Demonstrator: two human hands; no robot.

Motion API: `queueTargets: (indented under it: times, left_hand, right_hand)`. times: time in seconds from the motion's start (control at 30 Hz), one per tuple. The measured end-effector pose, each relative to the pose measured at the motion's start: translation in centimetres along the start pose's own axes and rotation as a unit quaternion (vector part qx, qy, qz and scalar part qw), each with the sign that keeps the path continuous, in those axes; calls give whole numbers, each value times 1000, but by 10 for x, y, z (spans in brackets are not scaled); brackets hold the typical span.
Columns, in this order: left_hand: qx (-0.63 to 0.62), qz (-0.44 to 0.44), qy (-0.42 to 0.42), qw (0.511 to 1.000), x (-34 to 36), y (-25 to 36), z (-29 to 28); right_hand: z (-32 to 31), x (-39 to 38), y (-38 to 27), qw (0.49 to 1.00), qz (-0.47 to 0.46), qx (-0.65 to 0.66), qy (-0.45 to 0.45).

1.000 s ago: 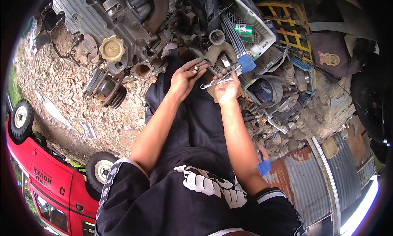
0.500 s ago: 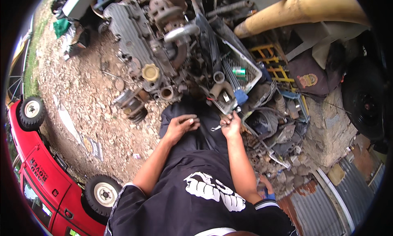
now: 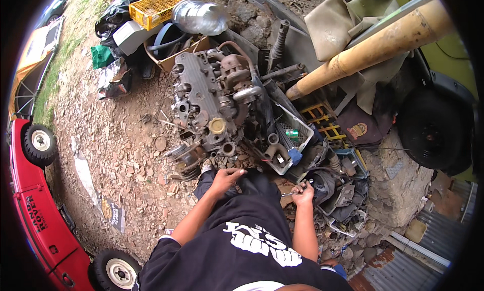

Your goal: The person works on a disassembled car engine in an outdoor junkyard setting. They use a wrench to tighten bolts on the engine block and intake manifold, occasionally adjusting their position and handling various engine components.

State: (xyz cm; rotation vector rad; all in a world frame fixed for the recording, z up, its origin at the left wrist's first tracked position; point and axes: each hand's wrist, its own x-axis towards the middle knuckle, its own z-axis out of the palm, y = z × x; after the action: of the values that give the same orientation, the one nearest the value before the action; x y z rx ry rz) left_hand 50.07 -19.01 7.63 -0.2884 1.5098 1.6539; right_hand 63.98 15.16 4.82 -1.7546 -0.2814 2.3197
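My right hand (image 3: 303, 192) is closed around a small silver wrench (image 3: 287, 194), whose ends stick out on both sides of the fingers. Over my dark trousers, my left hand (image 3: 228, 180) has its fingertips drawn together; anything between them is too small to make out. Just beyond both hands stands a dirty engine (image 3: 204, 97) with a ribbed grey cover, a tan filler cap (image 3: 217, 125) and a rusty turbocharger (image 3: 236, 71). Neither hand touches it. Close beyond my right hand is a grey plastic crate (image 3: 302, 132) holding metal parts and a green can (image 3: 291, 133).
A second heap of worn parts (image 3: 343, 190) lies right of my right hand. A thick bamboo pole (image 3: 373, 46) slants in from the upper right. A pulley part (image 3: 185, 160) sits on gravel left of the engine. A red vehicle (image 3: 43, 225) stands far left.
My view has tilted up, showing more beyond the engine. My right hand has shifted right, away from my left hand, with the wrench still in it. My left fingers have drawn together.
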Motion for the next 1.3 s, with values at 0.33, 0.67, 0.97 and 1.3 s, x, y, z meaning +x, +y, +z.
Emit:
queueTargets:
  times: [0.33, 0.67, 0.97, 1.3]
  left_hand:
    - [40, 90, -85, 992, -98, -2, -106]
    - [-129, 17, 159, 979, -165, -92, -243]
    - [-194, 25, 145, 970, -207, -145, -267]
    - [14, 21, 6, 1000, -339, -171, -253]
  right_hand:
    - [67, -97, 140, 985, 30, -55, -158]
    - [11, -158, 246, 987, -88, -56, -124]
    - [-116, -203, 292, 994, -62, 22, -88]
    - [-260, -237, 436, 988, -7, 148, -46]
